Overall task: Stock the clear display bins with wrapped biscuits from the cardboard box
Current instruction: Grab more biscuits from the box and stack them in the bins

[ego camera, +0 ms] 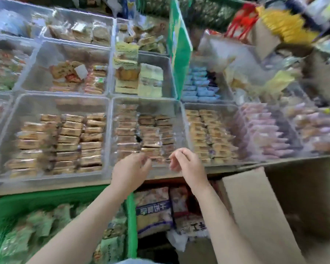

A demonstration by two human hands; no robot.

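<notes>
Head view, looking down, blurred by motion throughout. Rows of clear, hard plastic display bins with rounded rims, set edge to edge on a shelf. In the middle front bin [179, 119], three columns of flat rectangular biscuits in glossy see-through wrappers [149, 134], tan and brown, stacked like tiles; bare floor showing along the far wall and near the front rim. To its left, a wider bin [17, 103] with similar tan wrapped biscuits [71, 140] in neat columns. To its right, another bin [187, 107] with paler yellow packets.

Left hand [131, 168] raised just above the front rim of the middle bin, palm turned inward, fingers loosely curled and slightly apart, fingertips near the nearest packets (contact cannot be told through the blur). Right hand [187, 164] beside it, a small gap between the two, fingers [176, 159] bent inward, thumb near forefinger; nothing plainly held. Both forearms bare, reaching up from the bottom edge.

Plain brown cardboard box [303, 197] at lower right, matte, flap [255, 206] folded outward, just beside the right forearm; contents not visible. Green plastic crate [131, 216] at lower left, holding pale green crinkly packets. Between crate and box, printed snack bags [154, 210].
</notes>
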